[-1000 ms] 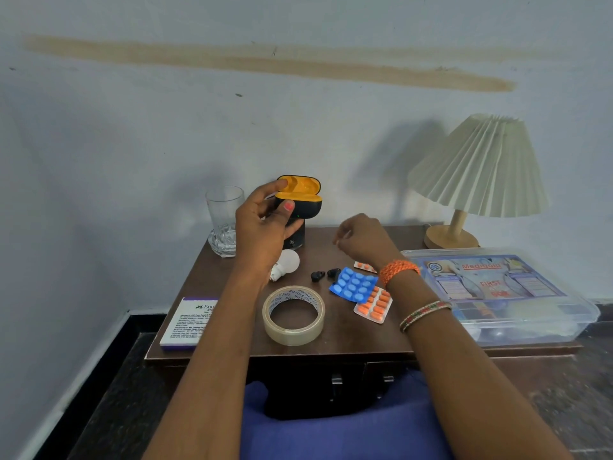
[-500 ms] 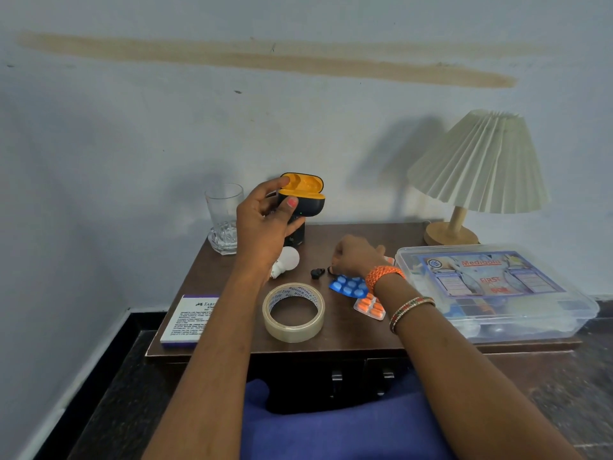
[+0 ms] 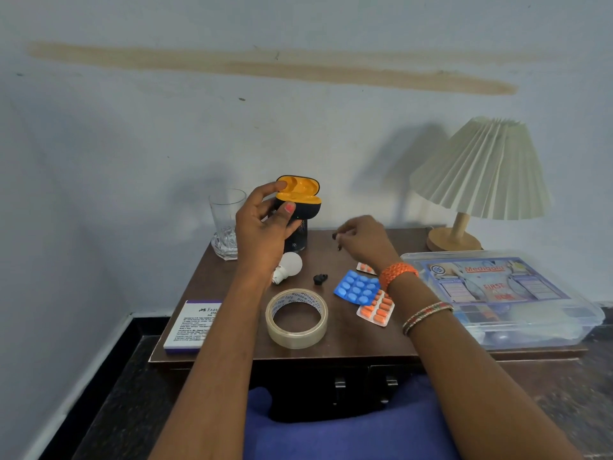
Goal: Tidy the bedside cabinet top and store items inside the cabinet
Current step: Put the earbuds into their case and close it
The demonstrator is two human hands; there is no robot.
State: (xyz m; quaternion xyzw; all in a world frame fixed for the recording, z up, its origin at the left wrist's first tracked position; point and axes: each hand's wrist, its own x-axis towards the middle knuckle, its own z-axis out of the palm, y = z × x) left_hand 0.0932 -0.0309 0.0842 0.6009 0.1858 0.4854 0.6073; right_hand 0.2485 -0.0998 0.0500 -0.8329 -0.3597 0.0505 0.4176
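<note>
Holding one open earbud case (image 3: 300, 197) in left grip (image 3: 265, 234), right grip (image 3: 361, 240) pinching one earbud (image 3: 335, 236), one earbud on cabinet (image 3: 320, 279), three pill strips (image 3: 356, 288).

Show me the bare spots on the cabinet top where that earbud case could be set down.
Bare wood lies behind the blue blister pack, between the black holder and the lamp base, under the right hand. A narrower strip runs along the front edge, right of the tape roll. The middle, round the bulb, is crowded.
</note>
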